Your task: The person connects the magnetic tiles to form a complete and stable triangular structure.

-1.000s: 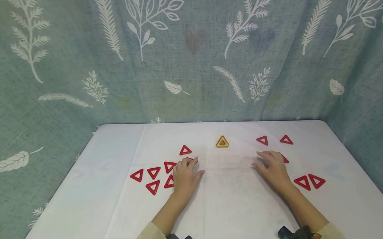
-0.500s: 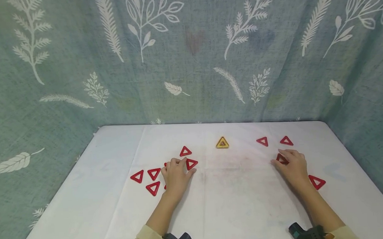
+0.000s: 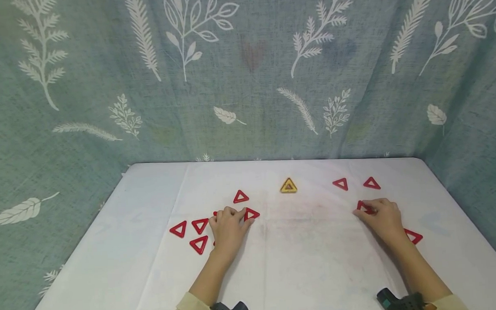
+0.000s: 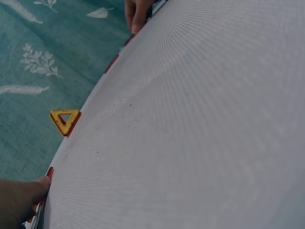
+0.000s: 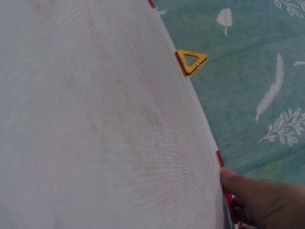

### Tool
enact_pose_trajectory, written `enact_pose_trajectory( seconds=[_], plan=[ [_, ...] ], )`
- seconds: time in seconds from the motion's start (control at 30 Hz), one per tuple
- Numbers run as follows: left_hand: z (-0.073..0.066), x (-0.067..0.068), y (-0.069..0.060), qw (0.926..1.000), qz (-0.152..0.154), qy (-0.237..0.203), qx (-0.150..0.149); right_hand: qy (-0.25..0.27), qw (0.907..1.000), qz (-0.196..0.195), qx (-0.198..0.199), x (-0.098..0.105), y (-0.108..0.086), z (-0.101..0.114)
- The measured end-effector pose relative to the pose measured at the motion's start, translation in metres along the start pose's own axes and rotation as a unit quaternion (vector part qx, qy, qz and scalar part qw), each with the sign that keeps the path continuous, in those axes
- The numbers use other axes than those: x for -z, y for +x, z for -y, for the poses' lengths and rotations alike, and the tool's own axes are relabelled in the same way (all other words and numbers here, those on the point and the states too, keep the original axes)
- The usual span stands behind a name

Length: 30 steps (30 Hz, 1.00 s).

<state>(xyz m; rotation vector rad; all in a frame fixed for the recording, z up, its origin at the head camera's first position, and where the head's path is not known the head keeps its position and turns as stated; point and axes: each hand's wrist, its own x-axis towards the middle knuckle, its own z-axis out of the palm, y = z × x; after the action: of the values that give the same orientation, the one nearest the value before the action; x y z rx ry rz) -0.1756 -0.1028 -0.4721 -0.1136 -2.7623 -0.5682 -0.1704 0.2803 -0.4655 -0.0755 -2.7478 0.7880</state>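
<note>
At the left cluster, my left hand (image 3: 229,231) pinches one corner of a red triangular frame tile (image 3: 256,214) between thumb and fingers. In the left wrist view the thumb presses against that red tile's edge (image 4: 51,172). On the right side, my right hand (image 3: 384,219) holds another red triangular tile (image 3: 359,205), its fingers partly covering it. The right wrist view shows the thumb against a red edge (image 5: 230,206). Between the hands, farther back, a yellow triangular tile (image 3: 288,191) stands upright with a red piece at its base.
Several red triangles lie left, including one outer tile (image 3: 178,229) and one farther back (image 3: 241,197); the left hand partly covers others. Two lie back right (image 3: 371,183). Another (image 3: 413,237) is partly behind the right forearm. A patterned curtain (image 3: 249,82) hangs behind the white table (image 3: 301,271).
My right hand has moved right onto a red tile and taken hold of it. The left hand has shifted slightly left and now pinches a red tile, which has moved slightly right.
</note>
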Motion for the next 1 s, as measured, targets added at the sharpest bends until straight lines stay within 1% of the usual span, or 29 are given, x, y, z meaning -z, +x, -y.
enact_pose_trajectory(
  seconds=[0.07,0.13,0.2,0.27,0.37,0.4,0.5,0.57,0.73,0.87,1.0],
  plan=[
    [-0.001,0.001,-0.001,1.0000,-0.001,0.004,-0.007,0.010,0.9999,0.003,0.007,-0.002,0.000,0.000],
    [-0.001,0.001,-0.002,0.9999,-0.003,-0.001,-0.012,0.014,0.9998,0.003,0.015,-0.004,-0.001,0.001],
    [-0.002,0.001,-0.002,0.9996,-0.005,-0.023,-0.018,0.016,0.9996,0.006,0.021,-0.005,-0.001,0.001],
    [-0.003,0.002,-0.002,0.9982,-0.004,-0.054,-0.025,0.016,0.9993,0.018,0.030,-0.005,-0.002,0.002],
    [-0.006,0.003,-0.001,0.9946,0.014,-0.100,-0.027,0.016,0.9980,0.048,0.039,-0.003,-0.001,0.005],
    [-0.006,0.004,-0.001,0.9937,0.020,-0.107,-0.027,0.017,0.9973,0.060,0.039,-0.002,-0.001,0.006],
    [-0.008,0.006,-0.002,0.9923,0.039,-0.114,-0.028,0.021,0.9949,0.091,0.038,0.000,0.000,0.009],
    [-0.010,0.006,-0.004,0.9927,0.045,-0.107,-0.034,0.023,0.9937,0.104,0.034,0.001,0.001,0.010],
    [-0.012,0.005,-0.006,0.9929,0.069,-0.090,-0.035,0.036,0.9924,0.113,0.033,0.000,0.000,0.013],
    [-0.014,0.004,-0.006,0.9885,0.095,-0.117,-0.014,0.053,0.9911,0.116,0.040,-0.001,-0.001,0.017],
    [-0.014,0.003,-0.005,0.9846,0.100,-0.143,-0.010,0.067,0.9896,0.118,0.050,-0.004,-0.002,0.022]
  ],
)
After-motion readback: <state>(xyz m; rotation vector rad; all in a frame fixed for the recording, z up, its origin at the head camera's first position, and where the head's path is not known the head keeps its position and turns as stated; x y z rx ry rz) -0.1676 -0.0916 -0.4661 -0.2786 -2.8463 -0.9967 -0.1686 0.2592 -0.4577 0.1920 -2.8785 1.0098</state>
